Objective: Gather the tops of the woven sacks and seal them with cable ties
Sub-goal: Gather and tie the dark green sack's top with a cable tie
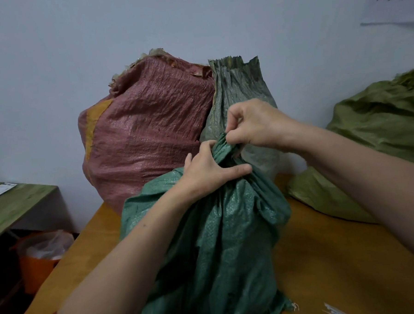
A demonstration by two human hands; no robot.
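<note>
Green woven sack [224,240], pleated neck in tight grip of left hand [205,175], right hand [256,126].

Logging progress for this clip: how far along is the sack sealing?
Done: nothing clearly; no cable tie shows on any sack. In hand: the left hand grips the bunched neck of the teal woven sack while the right hand pinches its pleats. Left: tying it, and the red sack behind looks open at the top.
</note>
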